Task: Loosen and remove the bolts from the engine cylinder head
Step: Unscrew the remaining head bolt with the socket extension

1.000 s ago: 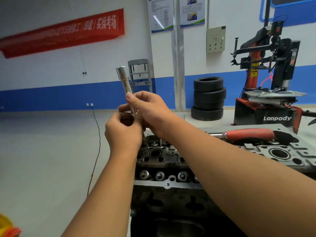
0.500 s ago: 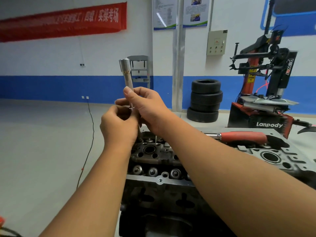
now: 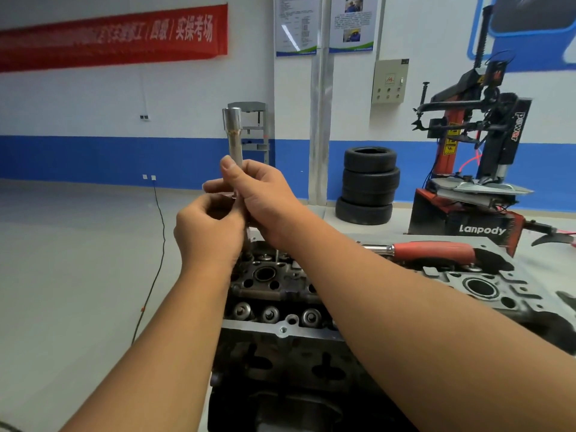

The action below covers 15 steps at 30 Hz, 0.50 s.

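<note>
A long silver socket extension (image 3: 233, 135) stands upright above the far left end of the dark engine cylinder head (image 3: 274, 285). My right hand (image 3: 265, 198) grips its shaft, thumb pointing up along it. Just below and to the left, my left hand (image 3: 208, 232) curls round the lower part of the same tool, where its tip is hidden by my fingers. Whether a bolt sits in the tool's lower end cannot be seen. Valve springs and bolt holes show on the head beneath my forearms.
A red-handled ratchet wrench (image 3: 433, 251) lies on the head's far side. A grey cover part (image 3: 486, 288) rests at right. Behind stand stacked tyres (image 3: 367, 185) and a red tyre changer (image 3: 473, 169). A black cable (image 3: 156, 263) runs across the floor at left.
The camera view shifted slightly; both hands stay on the extension at nearly the same place above the head's left end, with small finger movement around the shaft.
</note>
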Motion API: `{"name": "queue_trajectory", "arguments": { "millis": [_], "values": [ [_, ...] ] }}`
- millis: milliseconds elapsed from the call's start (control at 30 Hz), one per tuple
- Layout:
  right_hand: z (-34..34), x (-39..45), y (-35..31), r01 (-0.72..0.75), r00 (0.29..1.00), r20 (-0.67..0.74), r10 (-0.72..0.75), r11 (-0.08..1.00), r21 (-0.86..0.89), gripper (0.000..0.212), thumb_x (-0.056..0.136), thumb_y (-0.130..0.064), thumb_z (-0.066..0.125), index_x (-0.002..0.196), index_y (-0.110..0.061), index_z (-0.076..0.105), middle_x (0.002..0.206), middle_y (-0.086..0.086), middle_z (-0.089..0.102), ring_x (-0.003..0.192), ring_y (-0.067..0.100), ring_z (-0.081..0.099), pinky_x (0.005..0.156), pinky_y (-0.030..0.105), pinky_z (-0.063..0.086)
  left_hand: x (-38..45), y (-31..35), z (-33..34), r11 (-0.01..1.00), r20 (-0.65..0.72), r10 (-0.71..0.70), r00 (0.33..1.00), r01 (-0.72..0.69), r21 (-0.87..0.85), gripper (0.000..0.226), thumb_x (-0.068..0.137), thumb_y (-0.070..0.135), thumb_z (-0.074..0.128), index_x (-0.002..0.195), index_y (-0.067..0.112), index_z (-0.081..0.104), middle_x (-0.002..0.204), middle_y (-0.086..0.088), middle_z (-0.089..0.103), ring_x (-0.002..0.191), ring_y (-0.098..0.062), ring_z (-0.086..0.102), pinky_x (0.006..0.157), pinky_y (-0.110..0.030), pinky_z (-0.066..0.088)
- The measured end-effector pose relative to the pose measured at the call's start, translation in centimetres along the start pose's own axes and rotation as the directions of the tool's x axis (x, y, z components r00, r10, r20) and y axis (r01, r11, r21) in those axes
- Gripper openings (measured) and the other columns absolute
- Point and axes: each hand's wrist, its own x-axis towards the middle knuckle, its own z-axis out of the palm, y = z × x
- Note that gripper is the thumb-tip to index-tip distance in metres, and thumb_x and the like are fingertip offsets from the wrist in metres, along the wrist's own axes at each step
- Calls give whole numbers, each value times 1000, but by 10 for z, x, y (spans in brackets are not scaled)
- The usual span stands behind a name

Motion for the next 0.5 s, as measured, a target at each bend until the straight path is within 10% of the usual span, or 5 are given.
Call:
{"name": "queue_trajectory", "arguments": {
  "millis": [200,433,500],
  "values": [
    [0,-3,-3,3,1000,-3,-4,999,-36,35,105,-42,58,106,-9,69,108,15,78,67,7,70,45,20,49,0,3,5,997,72,-15,997,20,-70,25,90,52,56,86,41,78,85,4,79,88,-24,78,82,-56,64],
    [2,0,-4,-38,999,39,38,999,5,33,108,-44,50,102,-12,58,111,19,77,89,27,74,82,48,63,3,-4,-1,1000,-65,14,998,-15,-18,21,76,49,84,78,31,74,75,5,77,70,-22,77,68,-54,66],
    [2,-1,-5,-33,999,26,33,999,0,34,109,-43,49,100,-13,61,112,17,77,85,21,74,67,35,62,3,-3,0,998,-31,1,1000,-3,-61,16,82,50,80,81,34,76,79,5,78,76,-22,78,72,-54,66]
  ]
}}
